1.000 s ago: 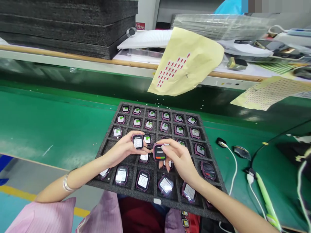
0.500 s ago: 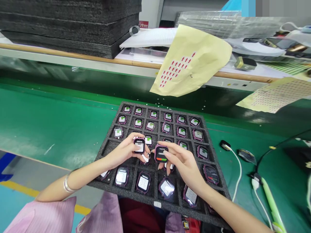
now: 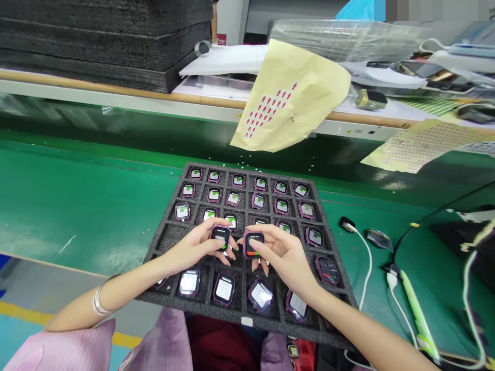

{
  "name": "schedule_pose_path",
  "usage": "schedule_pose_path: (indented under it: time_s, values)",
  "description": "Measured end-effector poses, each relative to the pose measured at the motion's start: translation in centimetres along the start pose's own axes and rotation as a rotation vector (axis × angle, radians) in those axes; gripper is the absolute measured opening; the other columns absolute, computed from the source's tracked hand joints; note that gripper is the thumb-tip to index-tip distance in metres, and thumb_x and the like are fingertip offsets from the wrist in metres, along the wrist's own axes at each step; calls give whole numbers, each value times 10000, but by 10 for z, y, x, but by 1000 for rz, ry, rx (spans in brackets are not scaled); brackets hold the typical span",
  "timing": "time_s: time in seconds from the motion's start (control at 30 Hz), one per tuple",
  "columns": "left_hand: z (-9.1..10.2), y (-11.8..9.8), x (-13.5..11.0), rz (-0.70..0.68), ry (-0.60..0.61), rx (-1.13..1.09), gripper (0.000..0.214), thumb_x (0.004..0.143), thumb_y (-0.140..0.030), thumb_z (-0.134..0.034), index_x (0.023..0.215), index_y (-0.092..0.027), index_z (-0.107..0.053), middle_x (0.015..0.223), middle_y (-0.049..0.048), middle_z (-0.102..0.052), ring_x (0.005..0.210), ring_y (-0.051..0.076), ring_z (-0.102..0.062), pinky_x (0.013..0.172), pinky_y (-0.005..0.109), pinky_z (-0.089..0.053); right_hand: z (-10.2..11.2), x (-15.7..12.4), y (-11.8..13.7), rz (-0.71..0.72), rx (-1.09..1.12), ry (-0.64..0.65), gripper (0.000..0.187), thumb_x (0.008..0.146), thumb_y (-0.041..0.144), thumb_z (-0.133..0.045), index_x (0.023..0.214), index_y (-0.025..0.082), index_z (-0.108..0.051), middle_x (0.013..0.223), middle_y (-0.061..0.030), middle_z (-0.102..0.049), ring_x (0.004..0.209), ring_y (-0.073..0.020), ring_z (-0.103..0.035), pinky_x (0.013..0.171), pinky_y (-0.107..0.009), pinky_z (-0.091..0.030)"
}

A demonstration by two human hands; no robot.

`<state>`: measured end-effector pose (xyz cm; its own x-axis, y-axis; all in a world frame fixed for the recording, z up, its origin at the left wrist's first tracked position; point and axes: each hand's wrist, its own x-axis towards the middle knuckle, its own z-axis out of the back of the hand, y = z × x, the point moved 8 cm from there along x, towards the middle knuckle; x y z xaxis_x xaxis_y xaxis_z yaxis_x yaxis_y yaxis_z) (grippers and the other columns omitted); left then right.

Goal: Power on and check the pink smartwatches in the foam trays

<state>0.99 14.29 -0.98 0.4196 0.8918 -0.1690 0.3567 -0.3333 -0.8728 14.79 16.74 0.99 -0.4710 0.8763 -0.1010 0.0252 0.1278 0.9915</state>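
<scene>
My left hand [image 3: 204, 245] grips a purple-cased smartwatch body [image 3: 220, 236], its thumb lying on a dark screen with a green patch low down. Beside it, my right hand [image 3: 280, 252] holds a second purple smartwatch body [image 3: 253, 244], thumb on the screen, where a red-orange bar shows along the bottom. Both hands are above a black foam tray [image 3: 247, 309] divided into compartments. Purple watches with lit screens lie in most visible compartments, such as one watch [image 3: 224, 288] at the front. Some compartments are hidden beneath my hands.
Stacked black foam [image 3: 85, 46] stands on the shelf, upper left. A yellow sheet with red arrow stickers [image 3: 270, 108] hangs over the shelf edge. Right of the tray lie a small black charger [image 3: 347, 223], a white cable [image 3: 367, 257] and a light-green stick-shaped thing [image 3: 415, 304].
The left watch's screen has gone from a white list to a dark page with green. Both hands still hold their watches close together. The whole view has shifted slightly.
</scene>
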Motion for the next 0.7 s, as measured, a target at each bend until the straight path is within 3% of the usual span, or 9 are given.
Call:
schedule_pose_path:
  time_s: [0.23, 0.43, 0.5, 0.57, 0.63, 0.7]
  values:
    - [1, -1, 1, 14, -31, 21, 273, 868, -289, -589, 1100, -170, -511, 841, 59, -617, 741, 177, -619, 617, 296, -535, -11, -11, 12, 40, 94, 92, 304, 861, 263, -634, 1152, 194, -581, 876, -67, -667, 587, -144, -647, 409, -199, -504]
    - [-17, -17, -18, 23, -82, -311, 313, 856, -197, -510, 1164, -148, -481, 905, 98, -622, 818, 213, -611, 737, 377, -513, -12, -7, 12, -25, 233, 90, 523, 778, 160, -722, 1250, 202, -501, 939, -72, -658, 721, -179, -682, 495, -216, -564]
    - [-24, -20, -27, 51, -108, -426, 296, 870, -203, -450, 1156, -138, -493, 925, 107, -615, 837, 211, -603, 764, 372, -491, -15, -13, 20, -56, 294, 70, 527, 784, 155, -719, 1257, 214, -495, 949, -73, -656, 711, -170, -685, 478, -193, -555]
    - [-32, -18, -35, 95, -123, -495, 286, 885, -215, -414, 1143, -134, -507, 926, 108, -612, 831, 202, -597, 771, 352, -470, -27, -30, 36, -71, 348, 132, 526, 794, 194, -719, 1265, 255, -493, 966, -75, -659, 682, -170, -693, 463, -194, -554]
    - [-39, -13, -41, 149, -123, -535, 287, 897, -232, -404, 1146, -137, -512, 937, 109, -612, 822, 195, -595, 771, 334, -452, -45, -55, 60, -45, 365, 260, 562, 769, 280, -749, 1269, 323, -499, 983, -71, -666, 701, -215, -707, 528, -275, -599]
    - [-47, -8, -46, 209, -106, -564, 297, 900, -248, -413, 1160, -143, -512, 951, 109, -613, 823, 194, -594, 773, 323, -437, -56, -77, 82, -8, 296, 287, 612, 712, 375, -777, 1265, 385, -516, 972, -66, -679, 841, -313, -698, 745, -439, -606]
